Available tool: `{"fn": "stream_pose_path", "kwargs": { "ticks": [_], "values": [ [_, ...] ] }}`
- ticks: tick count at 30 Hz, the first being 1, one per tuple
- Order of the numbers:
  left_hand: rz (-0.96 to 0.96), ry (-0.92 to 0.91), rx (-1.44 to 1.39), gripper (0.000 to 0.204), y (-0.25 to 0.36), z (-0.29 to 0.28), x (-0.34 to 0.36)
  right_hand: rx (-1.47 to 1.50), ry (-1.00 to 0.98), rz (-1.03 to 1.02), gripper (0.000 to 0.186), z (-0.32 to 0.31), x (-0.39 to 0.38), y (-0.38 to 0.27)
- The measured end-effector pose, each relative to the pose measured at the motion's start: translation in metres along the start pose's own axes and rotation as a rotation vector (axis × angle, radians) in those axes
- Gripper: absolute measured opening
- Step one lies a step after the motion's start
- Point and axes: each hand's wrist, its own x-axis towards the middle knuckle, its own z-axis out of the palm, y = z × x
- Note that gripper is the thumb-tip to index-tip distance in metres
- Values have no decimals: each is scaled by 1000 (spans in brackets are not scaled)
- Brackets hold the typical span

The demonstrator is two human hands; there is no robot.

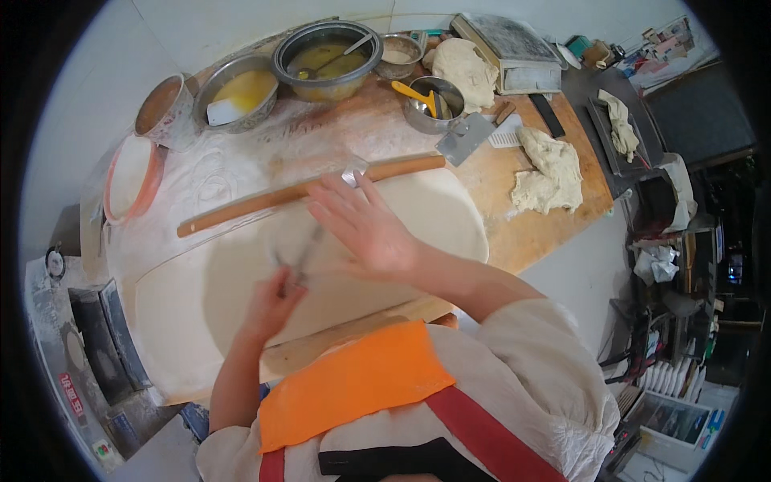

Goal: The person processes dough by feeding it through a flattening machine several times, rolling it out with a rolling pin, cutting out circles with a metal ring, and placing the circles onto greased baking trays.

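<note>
My left hand (269, 309) is closed on a thin metal tool (309, 253), blurred by motion, over a wide sheet of rolled dough (426, 225). My right hand (369, 233) is raised above the sheet, palm down with fingers stretched out and apart, just right of that tool. A long wooden rolling pin (225, 219) lies along the back of the sheet. A small shiny metal piece (355, 167) shows at the pin, partly behind my right fingers. The sheet rests on a floured wooden board (574, 225).
Along the back stand bowls of yellow liquid (249, 88), a pot with ladle (325, 64), a steel bowl (422, 112) and a pink-rimmed tub (132, 181). Dough lumps (546, 185), a flat scraper (458, 140) and a dark tray (610, 161) are to the right. Equipment (96, 345) borders the left.
</note>
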Motion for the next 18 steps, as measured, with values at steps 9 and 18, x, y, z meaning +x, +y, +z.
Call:
{"fn": "stream_pose_path", "kwargs": {
  "ticks": [9,18],
  "values": [
    [448,109,506,32,216,33,151,-610,-153,392,62,-152,-22,96],
    [-4,-37,581,23,153,178,198,-365,-628,532,61,-54,-115,218]
  ]
}}
